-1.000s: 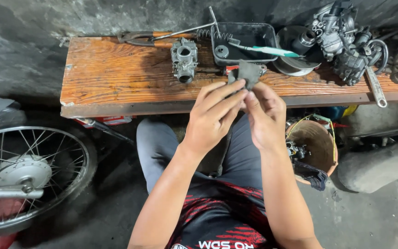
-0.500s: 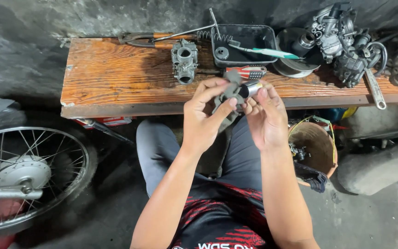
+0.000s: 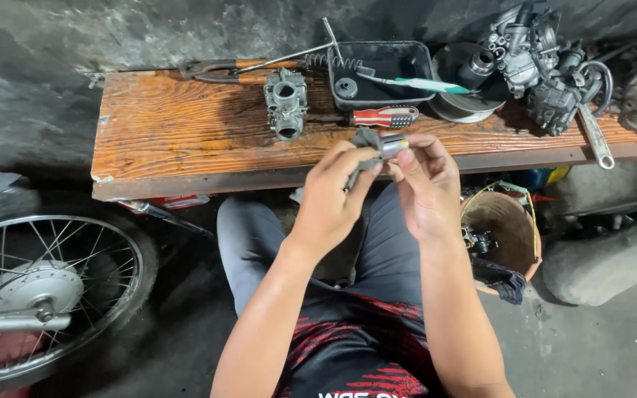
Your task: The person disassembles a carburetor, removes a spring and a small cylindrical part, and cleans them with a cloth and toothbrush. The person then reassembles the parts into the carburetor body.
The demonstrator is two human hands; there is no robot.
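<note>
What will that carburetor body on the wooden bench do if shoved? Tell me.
The carburetor body looks like cast metal, so probably heavy for its size and rigid. It sits on rough wooden bench planks, so it would likely scrape, not slide. Blocky and irregular, it seems unlikely to roll.

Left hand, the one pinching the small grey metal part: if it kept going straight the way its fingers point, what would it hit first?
Probably the red-and-black-handled screwdriver on the wooden bench, just beyond the left hand; depth is unclear.

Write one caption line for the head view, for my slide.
Both hands, left hand and right hand, hold a small grey metal part before a wooden bench with a carburetor body.
</note>
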